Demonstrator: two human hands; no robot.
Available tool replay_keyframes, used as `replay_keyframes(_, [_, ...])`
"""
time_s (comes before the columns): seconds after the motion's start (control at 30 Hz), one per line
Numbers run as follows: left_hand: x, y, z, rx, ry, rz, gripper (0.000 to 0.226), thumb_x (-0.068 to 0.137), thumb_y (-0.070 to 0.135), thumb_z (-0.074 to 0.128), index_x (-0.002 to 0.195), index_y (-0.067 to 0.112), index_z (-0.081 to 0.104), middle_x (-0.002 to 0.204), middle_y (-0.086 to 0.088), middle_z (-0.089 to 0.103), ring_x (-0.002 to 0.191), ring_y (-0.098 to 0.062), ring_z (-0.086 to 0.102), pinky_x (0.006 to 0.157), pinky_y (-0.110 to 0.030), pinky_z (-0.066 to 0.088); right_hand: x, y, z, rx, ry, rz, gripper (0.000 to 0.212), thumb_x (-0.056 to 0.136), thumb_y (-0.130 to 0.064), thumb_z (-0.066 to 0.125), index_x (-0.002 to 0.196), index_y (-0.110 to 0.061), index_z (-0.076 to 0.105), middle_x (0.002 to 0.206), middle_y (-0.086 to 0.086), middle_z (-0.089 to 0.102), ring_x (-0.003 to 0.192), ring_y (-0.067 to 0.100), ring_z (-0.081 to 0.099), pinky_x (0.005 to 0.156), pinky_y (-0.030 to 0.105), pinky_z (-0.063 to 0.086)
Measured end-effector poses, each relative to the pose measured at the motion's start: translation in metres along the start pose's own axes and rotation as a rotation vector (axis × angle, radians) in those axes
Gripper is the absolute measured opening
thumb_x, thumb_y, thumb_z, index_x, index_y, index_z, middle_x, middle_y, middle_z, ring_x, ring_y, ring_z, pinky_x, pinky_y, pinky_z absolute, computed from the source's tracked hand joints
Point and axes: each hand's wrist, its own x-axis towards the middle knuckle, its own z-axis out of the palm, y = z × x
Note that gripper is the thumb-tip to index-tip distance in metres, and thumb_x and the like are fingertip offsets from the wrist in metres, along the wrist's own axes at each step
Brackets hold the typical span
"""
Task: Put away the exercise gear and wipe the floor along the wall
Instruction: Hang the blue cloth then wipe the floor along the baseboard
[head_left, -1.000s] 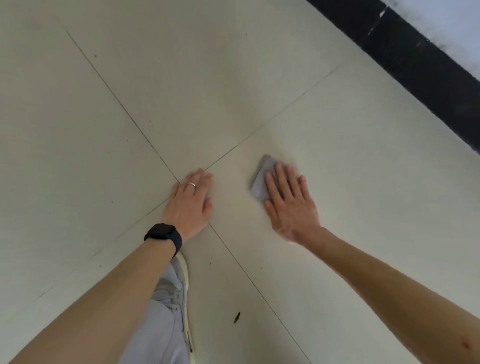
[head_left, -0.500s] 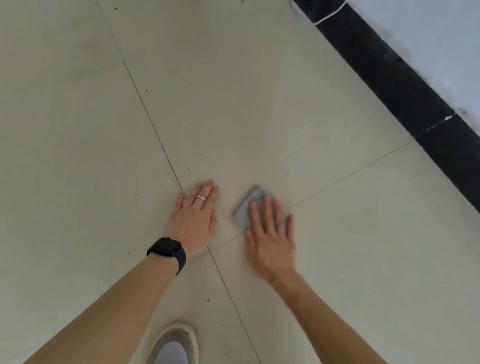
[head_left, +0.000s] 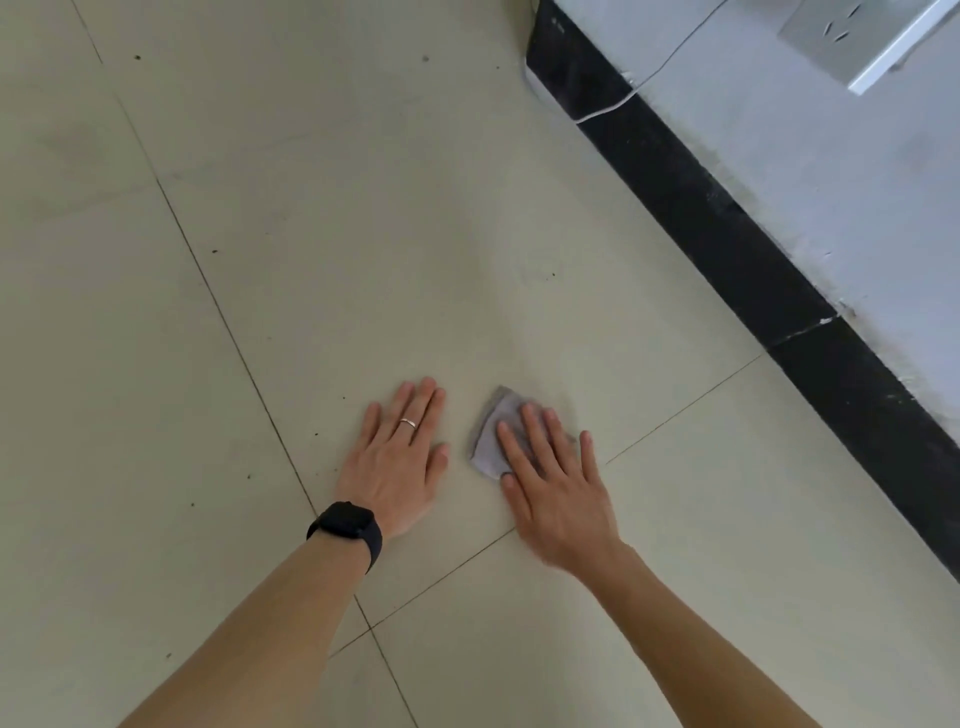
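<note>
The floor (head_left: 363, 208) is cream tile, smooth with a faint satin sheen, dotted with small dark specks and cut by thin dark grout lines. The cloth (head_left: 491, 441) is soft grey fabric, matt and creased. The skirting (head_left: 727, 234) looks like black polished stone, slightly glossy, with pale scuffs. The wall (head_left: 831, 182) above it is white paint, matt and smudged grey near its foot. The watch (head_left: 345, 522) has a matt black band; the ring (head_left: 408, 423) is shiny silver metal.

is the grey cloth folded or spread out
Folded, it seems: the small grey cloth forms a compact wad under the right hand's flat fingers.
</note>
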Motion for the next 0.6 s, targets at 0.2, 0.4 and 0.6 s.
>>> replay_keyframes(0.2, [0.0,-0.001,0.016,0.029,0.103,0.004,0.062,0.103,0.042,0.02,0.159,0.018,0.012,0.167,0.003,0.009,0.154,-0.016,0.006,0.122,-0.042,0.007,0.082,0.103,-0.046,0.031,-0.05,0.328,0.058,0.102,-0.054,0.002,0.152,-0.04,-0.024,0.16,-0.011,-0.033,0.148,0.013,-0.028,0.12,0.053,-0.013])
replay_keyframes(0.4, [0.003,-0.003,0.012,0.008,0.109,0.012,0.064,0.101,0.042,0.021,0.159,0.017,0.014,0.167,0.003,0.009,0.154,-0.016,0.007,0.123,-0.045,0.011,0.129,0.159,-0.069,0.197,0.114,0.792,0.064,0.106,-0.043,0.013,0.159,-0.012,-0.008,0.166,0.014,-0.013,0.153,0.032,-0.013,0.123,0.054,-0.003])
replay_keyframes(0.6, [0.002,-0.002,0.011,0.021,0.116,0.017,0.064,0.1,0.042,0.023,0.158,0.015,0.019,0.167,0.002,0.012,0.153,-0.017,0.012,0.122,-0.046,0.014,0.153,0.148,-0.068,0.173,0.138,0.795,0.064,0.107,-0.044,0.015,0.159,-0.014,-0.008,0.165,0.018,-0.016,0.151,0.036,-0.016,0.123,0.054,-0.004])
